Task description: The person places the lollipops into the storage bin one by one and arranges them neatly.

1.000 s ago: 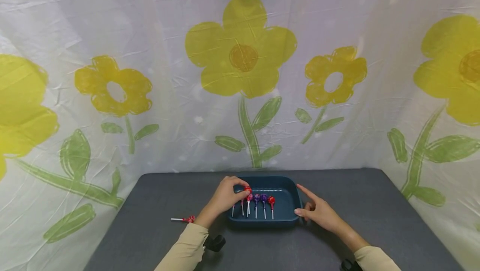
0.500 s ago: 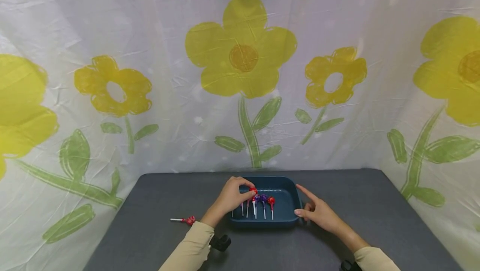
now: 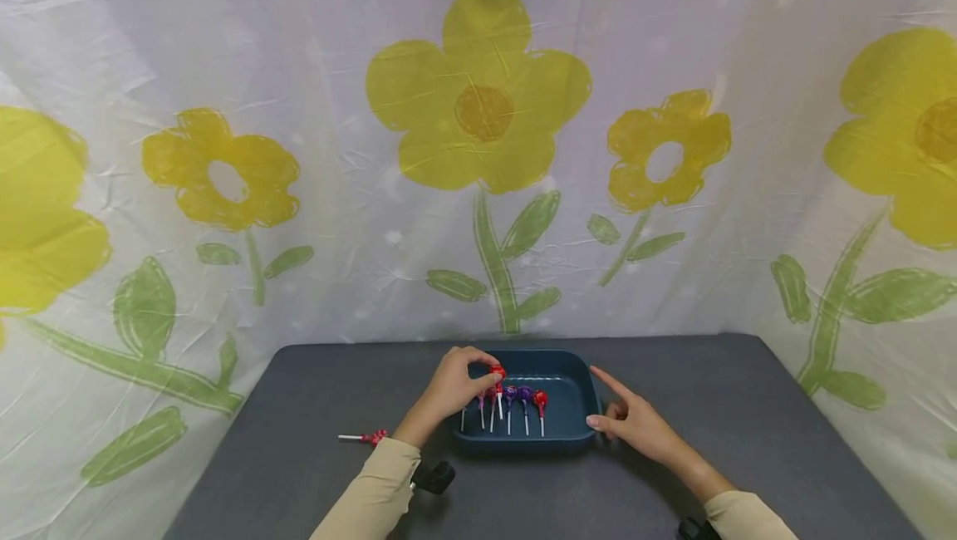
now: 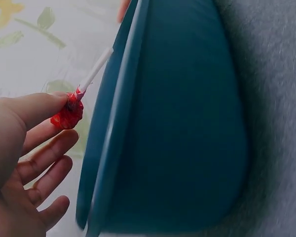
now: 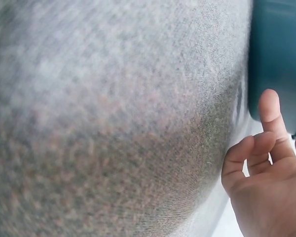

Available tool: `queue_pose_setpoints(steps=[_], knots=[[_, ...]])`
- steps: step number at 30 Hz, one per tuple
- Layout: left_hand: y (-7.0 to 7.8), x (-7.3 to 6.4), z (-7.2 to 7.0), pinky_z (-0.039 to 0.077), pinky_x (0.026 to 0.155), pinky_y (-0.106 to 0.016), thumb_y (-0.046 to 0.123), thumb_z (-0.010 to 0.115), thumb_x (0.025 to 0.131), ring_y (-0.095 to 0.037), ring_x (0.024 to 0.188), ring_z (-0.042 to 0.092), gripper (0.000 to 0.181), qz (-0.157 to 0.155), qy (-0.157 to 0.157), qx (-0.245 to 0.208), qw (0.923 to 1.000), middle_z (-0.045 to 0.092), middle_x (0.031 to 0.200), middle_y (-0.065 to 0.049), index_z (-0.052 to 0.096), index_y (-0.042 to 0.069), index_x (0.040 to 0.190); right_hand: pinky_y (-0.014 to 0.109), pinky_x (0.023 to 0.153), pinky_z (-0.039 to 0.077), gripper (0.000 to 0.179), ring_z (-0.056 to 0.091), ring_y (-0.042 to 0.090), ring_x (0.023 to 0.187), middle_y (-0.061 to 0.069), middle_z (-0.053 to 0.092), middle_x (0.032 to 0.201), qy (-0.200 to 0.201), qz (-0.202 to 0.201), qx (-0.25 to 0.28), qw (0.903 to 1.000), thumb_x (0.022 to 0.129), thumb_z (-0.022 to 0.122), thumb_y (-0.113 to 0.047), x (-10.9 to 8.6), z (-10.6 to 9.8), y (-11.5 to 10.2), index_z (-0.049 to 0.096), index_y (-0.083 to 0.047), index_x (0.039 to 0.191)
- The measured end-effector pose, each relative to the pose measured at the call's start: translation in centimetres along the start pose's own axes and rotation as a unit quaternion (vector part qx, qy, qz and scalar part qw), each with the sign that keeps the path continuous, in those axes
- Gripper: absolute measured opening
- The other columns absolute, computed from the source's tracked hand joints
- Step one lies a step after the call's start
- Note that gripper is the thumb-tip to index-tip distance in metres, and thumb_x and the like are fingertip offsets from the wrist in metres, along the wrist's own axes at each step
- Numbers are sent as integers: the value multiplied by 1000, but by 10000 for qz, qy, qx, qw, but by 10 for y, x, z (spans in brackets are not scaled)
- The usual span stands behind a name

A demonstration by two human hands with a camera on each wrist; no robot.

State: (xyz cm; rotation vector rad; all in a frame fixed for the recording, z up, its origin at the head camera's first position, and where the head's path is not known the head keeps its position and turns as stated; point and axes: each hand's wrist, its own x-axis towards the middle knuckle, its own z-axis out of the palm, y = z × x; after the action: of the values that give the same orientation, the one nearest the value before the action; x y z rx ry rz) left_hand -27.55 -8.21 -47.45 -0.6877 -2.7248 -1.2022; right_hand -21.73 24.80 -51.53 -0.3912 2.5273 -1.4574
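Observation:
My left hand [image 3: 452, 386] pinches a red-wrapped lollipop [image 4: 69, 116] by its head between thumb and index finger, over the left part of a dark teal tray [image 3: 523, 444]. Its white stick points down in the head view. Inside the tray a row of lollipops lies with sticks toward me, among them a purple one [image 3: 526, 395] and a red one [image 3: 541, 400] at the row's right end. My right hand [image 3: 635, 422] rests at the tray's right end, thumb and straight index finger against it, other fingers bent. The left hand partly hides the row's left end.
Another red lollipop [image 3: 374, 438] lies on the grey table [image 3: 299, 482], left of the tray beside my left wrist. A flower-printed cloth [image 3: 336, 257] hangs behind the table and along both sides.
The left hand with its lollipop first shifted right along the row, then came back left, its lollipop a little higher over the tray. The right hand has stayed put.

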Motion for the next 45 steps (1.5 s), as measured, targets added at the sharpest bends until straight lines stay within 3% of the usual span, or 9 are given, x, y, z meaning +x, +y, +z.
queue_pose_setpoints(steps=[9, 21, 26, 39, 45], knots=[[-14, -5, -18, 48, 95, -51, 28, 76, 88, -27, 108, 61, 16, -205, 346, 184, 9990, 73, 109, -2, 77, 20, 101, 29, 59, 47, 83, 55, 20, 58, 21, 59, 68, 16, -85, 2, 10000, 92, 70, -29, 1, 0, 1, 20, -25, 159], [-22, -7, -23, 47, 98, -52, 24, 77, 86, -28, 110, 62, 14, -362, 327, 149, 9987, 73, 107, -4, 77, 19, 98, 29, 60, 46, 84, 55, 20, 58, 20, 59, 69, -26, -47, -53, 10000, 92, 69, -34, 1, 1, 1, 19, -27, 159], [-21, -7, -19, 47, 100, -52, 26, 77, 86, -29, 111, 62, 14, -376, 234, 201, 9988, 73, 108, -4, 78, 19, 99, 29, 60, 46, 84, 55, 21, 59, 20, 59, 69, -6, -19, -55, 10000, 92, 69, -32, 0, 0, 1, 19, -26, 159], [-10, -1, -2, 48, 96, -50, 27, 74, 89, -30, 109, 61, 18, -61, 9, 285, 9996, 73, 109, -6, 76, 15, 102, 28, 59, 44, 84, 54, 20, 58, 20, 59, 68, -14, 47, -71, 10000, 92, 70, -32, 0, 1, 0, 20, -27, 159], [-4, 2, 5, 48, 97, -50, 29, 74, 89, -29, 111, 60, 18, -109, -53, 263, 9996, 72, 111, -5, 76, 18, 103, 27, 59, 44, 83, 54, 20, 57, 20, 59, 68, 15, 65, -85, 9999, 92, 70, -30, 0, 1, -1, 20, -26, 159]])
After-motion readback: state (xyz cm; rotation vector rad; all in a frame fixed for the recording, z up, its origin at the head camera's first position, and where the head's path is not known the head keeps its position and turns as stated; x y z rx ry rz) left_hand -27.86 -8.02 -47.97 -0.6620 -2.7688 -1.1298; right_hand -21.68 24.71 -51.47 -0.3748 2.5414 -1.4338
